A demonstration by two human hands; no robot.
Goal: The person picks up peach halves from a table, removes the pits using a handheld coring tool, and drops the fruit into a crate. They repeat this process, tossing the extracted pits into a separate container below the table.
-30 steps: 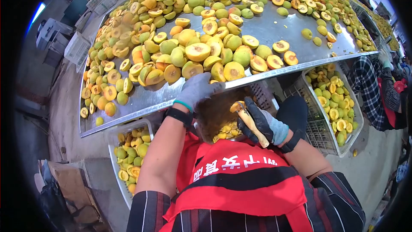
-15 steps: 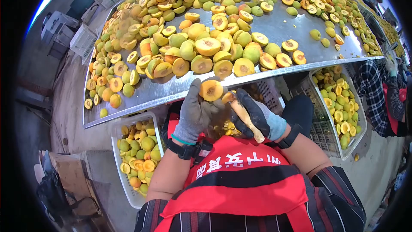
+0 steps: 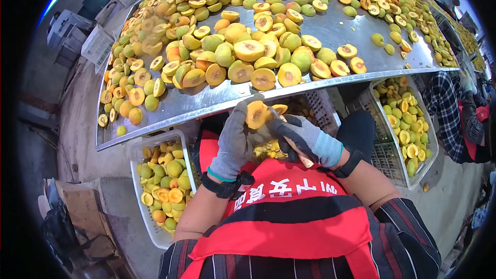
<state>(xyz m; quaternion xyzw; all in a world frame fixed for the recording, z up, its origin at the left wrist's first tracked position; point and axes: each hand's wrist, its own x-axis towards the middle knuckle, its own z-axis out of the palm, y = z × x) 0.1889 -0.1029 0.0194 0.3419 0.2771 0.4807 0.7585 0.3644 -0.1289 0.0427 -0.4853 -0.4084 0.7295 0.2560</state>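
My left hand (image 3: 235,137), in a grey glove with a dark palm, is closed around an apricot half (image 3: 256,114), its orange cut face turned up. Just to the right, my right hand (image 3: 305,137), gloved alike, grips a tool with a pale wooden handle (image 3: 305,160). The tool's thin metal end (image 3: 275,113) reaches to the edge of the apricot half. Beside that end shows another yellow fruit piece (image 3: 280,108); what holds it is unclear. Below my hands, yellow fruit pieces (image 3: 268,150) are partly hidden.
A metal table (image 3: 206,107) heaped with apricots, many halved, stands before me. White crates of apricot halves stand at left (image 3: 135,168) and right (image 3: 381,163); another crate (image 3: 323,108) is under the table edge. A person in a checked sleeve (image 3: 443,103) sits at right.
The tool's metal end has come against the apricot half, and my right hand has turned so less handle shows. The half in my left hand is tilted. The view has shifted slightly.
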